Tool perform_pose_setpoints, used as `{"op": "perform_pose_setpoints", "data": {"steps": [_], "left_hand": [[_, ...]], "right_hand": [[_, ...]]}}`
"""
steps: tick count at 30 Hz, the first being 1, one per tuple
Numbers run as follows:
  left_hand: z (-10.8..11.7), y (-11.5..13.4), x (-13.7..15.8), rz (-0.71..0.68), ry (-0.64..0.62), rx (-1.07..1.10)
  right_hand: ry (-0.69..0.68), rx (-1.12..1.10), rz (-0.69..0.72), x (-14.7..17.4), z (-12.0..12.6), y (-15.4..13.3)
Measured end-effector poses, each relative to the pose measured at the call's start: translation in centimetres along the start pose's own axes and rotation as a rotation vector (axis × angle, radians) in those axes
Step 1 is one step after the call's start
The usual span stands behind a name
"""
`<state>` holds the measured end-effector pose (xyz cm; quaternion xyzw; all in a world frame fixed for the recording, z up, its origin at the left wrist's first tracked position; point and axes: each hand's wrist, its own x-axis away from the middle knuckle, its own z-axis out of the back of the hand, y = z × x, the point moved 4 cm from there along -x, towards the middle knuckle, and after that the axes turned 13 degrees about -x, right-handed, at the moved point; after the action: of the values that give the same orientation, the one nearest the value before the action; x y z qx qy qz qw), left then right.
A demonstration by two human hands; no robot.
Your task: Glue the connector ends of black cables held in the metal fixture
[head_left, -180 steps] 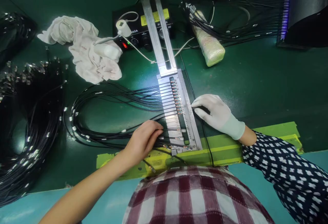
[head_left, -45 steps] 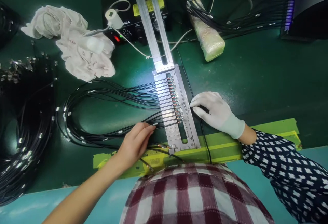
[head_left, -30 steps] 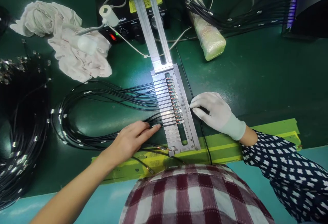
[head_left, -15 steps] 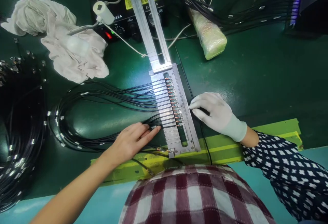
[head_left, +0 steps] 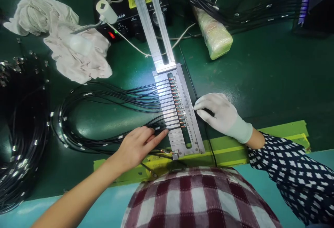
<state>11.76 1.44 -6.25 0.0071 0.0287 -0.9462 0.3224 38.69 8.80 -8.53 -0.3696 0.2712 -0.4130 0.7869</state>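
Note:
A slotted metal fixture point(head_left: 190, 130) lies at the middle of the bench with a row of thin black cables point(head_left: 141, 89) laid across it, their copper-and-metal ends over its slot. My bare left hand point(head_left: 137, 144) is over the lower cables, left of the fixture. Its fingers are curled on a black cable, while one digit stretches along it to the fixture's left edge; the grip underneath is partly hidden. My right hand point(head_left: 219, 115), in a white glove, has its fingertips together at the fixture's right edge. Loose cable ends point(head_left: 167, 151) lie below the left hand.
A long metal bar frame point(head_left: 146, 22) extends from the fixture across a black control box point(head_left: 122, 29). Crumpled white cloth point(head_left: 86, 59) lies at left, above a big cable bundle point(head_left: 23, 151). A plastic-wrapped block point(head_left: 216, 40) and more cables point(head_left: 242, 17) are at upper right.
My left hand has slid slightly right, its stretched digit now reaching the fixture's left edge. My right hand stays at the right edge. The whole view has shifted a little.

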Motion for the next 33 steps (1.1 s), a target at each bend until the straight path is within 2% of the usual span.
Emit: {"op": "perform_pose_setpoints", "data": {"steps": [4, 8, 10, 14, 18, 23, 28, 33], "left_hand": [[-0.8, 0.4, 0.0, 0.032, -0.024, 0.045], [-1.0, 0.8, 0.4, 0.188, 0.024, -0.013], [-1.0, 1.0, 0.5, 0.234, 0.010, -0.039], [-0.6, 1.2, 0.5, 0.204, -0.052, 0.040], [0.4, 1.6, 1.3, 0.155, -0.017, 0.135], [0.4, 1.6, 2.6, 0.183, 0.046, 0.171], [-0.1, 1.8, 0.4, 0.249, 0.202, 0.231], [-0.8, 3.3, -2.9, 0.126, 0.241, 0.227]], "right_hand": [[-0.002, 0.012, -0.002, 0.1, 0.0, 0.1], [-0.016, 0.016, -0.012, 0.1, -0.1, 0.2], [-0.008, 0.021, -0.008, 0.0, -0.1, 0.2], [0.011, 0.010, -0.005, 0.1, 0.1, -0.2], [-0.007, 0.018, 0.042, 0.6, -0.1, -0.6], [0.003, 0.039, 0.026, 0.8, -0.3, -0.5], [0.006, 0.031, 0.025, 0.5, -0.2, -0.5], [0.007, 0.031, 0.027, 0.6, -0.2, -0.5]]}}
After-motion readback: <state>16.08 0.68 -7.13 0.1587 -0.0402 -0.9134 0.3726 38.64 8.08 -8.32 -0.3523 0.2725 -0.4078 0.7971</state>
